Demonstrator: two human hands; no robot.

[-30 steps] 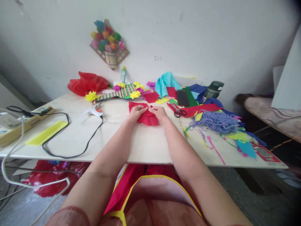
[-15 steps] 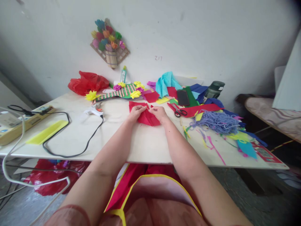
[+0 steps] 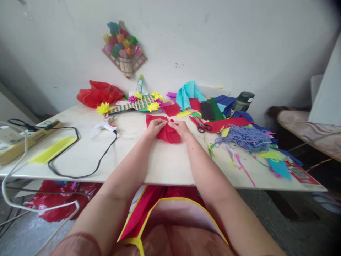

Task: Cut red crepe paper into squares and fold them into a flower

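The left hand [image 3: 157,127] and right hand [image 3: 180,128] are working close together over the middle of the table [image 3: 170,165], both pinching the red paper [image 3: 169,136] between thumb and fingers near its upper middle. The paper is creasing below the fingertips and spreading out between the hands (whether its lower edge is touching the table, I cannot tell). To the left, the glue gun [image 3: 106,125] is lying on its side, its black cord [image 3: 99,161] looping near the yellow strip [image 3: 53,149]. Behind the hands, a green board [image 3: 146,103] is bearing yellow and purple flowers, with the red bag [image 3: 98,94] sitting just left of it. To the right, the scissors [image 3: 204,127] are resting partly on a red strip [image 3: 230,124], the phone [image 3: 207,111] is lying behind them, and the blue yarn [image 3: 245,138] is heaping up farther right, in front of the dark bottle [image 3: 243,101].
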